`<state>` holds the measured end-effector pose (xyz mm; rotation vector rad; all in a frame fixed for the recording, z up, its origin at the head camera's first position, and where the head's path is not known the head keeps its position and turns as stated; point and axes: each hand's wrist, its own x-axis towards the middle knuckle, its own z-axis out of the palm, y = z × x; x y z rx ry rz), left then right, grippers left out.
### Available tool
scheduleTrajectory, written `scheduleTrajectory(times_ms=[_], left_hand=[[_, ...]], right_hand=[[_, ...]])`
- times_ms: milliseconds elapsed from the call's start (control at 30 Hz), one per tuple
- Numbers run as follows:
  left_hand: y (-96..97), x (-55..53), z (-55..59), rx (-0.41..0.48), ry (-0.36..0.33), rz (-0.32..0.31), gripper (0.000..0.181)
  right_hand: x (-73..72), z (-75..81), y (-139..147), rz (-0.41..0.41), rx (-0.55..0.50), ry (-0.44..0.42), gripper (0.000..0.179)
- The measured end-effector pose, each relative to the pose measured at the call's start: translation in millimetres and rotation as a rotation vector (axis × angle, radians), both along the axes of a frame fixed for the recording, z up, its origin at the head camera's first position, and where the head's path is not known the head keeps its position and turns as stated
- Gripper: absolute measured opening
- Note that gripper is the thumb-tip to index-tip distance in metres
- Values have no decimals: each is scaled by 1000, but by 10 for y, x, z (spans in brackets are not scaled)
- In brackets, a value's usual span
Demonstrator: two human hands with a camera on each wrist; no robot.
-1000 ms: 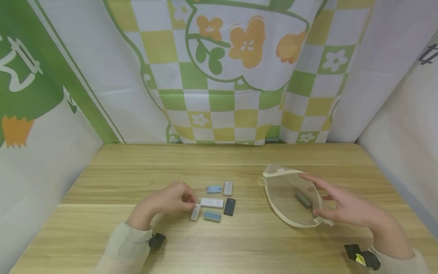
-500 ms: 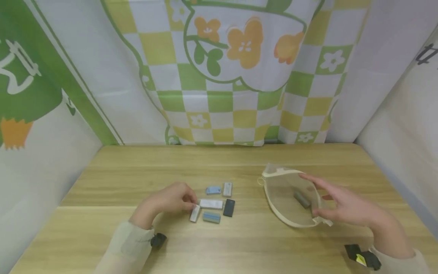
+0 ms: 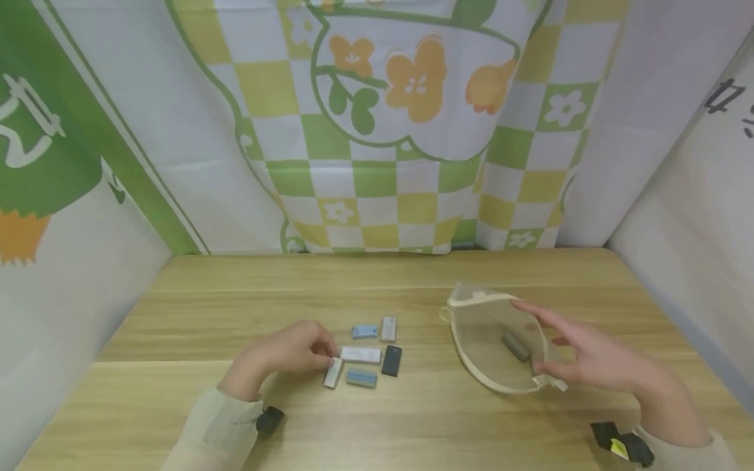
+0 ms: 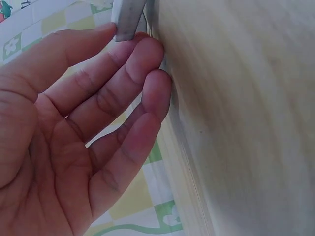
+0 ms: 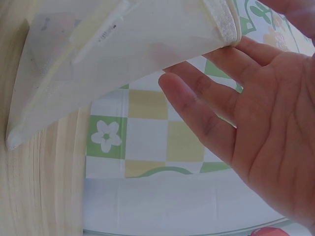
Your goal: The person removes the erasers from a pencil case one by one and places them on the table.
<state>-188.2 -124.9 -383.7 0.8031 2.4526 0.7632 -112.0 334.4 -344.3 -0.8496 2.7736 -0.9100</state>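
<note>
My left hand (image 3: 294, 350) pinches the end of a small white block (image 3: 333, 373) at the left of a group of small blocks on the table; in the left wrist view the thumb touches this block (image 4: 128, 19). Close by lie a longer white block (image 3: 360, 355), a striped blue block (image 3: 361, 378), a black block (image 3: 391, 361), a light blue block (image 3: 364, 331) and a grey-white block (image 3: 389, 329). My right hand (image 3: 595, 356) holds a sheer mesh pouch (image 3: 477, 333) by its right side, fingers and thumb spread across its open mouth. A dark grey cylinder (image 3: 515, 347) shows inside.
The wooden table (image 3: 377, 432) reaches back to a checked curtain (image 3: 377, 176) with flowers. Fabric walls close off both sides. A small ring (image 3: 446, 314) hangs at the pouch's left corner. Black wrist devices sit at both sleeves.
The head view has tilted slightly, so the table things appear a little lower and further left. Both hands keep their places on the white block and the pouch.
</note>
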Motion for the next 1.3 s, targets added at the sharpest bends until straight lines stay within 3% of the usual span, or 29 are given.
scheduleTrajectory(times_ms=[333, 733, 967, 1300], left_hand=[[-22, 6, -4, 4, 6, 17, 11], [63, -1, 28, 79, 158, 23, 17], [130, -11, 36, 107, 263, -12, 19], [233, 10, 38, 131, 321, -82, 23]], right_hand=[[-11, 5, 3, 0, 6, -19, 90], [-16, 10, 7, 6, 15, -1, 89], [-32, 2, 3, 13, 13, 18, 89], [-12, -19, 28, -9, 33, 8, 89]])
